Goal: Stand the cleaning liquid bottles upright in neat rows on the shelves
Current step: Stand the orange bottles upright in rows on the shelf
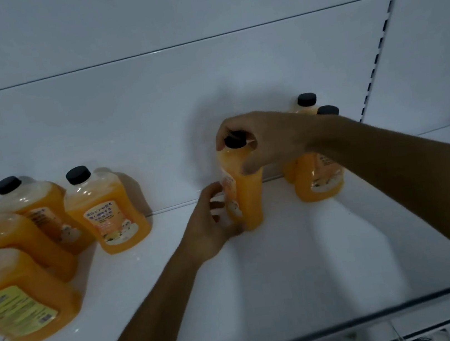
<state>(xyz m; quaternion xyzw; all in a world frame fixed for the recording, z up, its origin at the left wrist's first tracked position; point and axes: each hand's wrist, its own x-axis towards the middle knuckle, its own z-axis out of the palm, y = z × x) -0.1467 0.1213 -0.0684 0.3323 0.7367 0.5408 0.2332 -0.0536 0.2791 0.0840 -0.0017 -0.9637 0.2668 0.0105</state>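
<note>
The right hand point(257, 142) is wrapped round the black cap of a tall clear plastic bottle of orange cleaning liquid point(245, 187). The left hand point(214, 221) holds it low down. The bottle stands near the back edge of the white metal shelf point(292, 277), side-on. Next it likely needs turning and sliding beside the two orange bottles point(321, 176) near the back right corner.

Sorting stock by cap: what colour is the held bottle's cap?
Black, seen in the head view: the cap under the right hand.

Orange black-capped bottle point(245, 185) upright mid-shelf point(290, 262) — others standing left point(107, 214), right point(319, 176).
</note>
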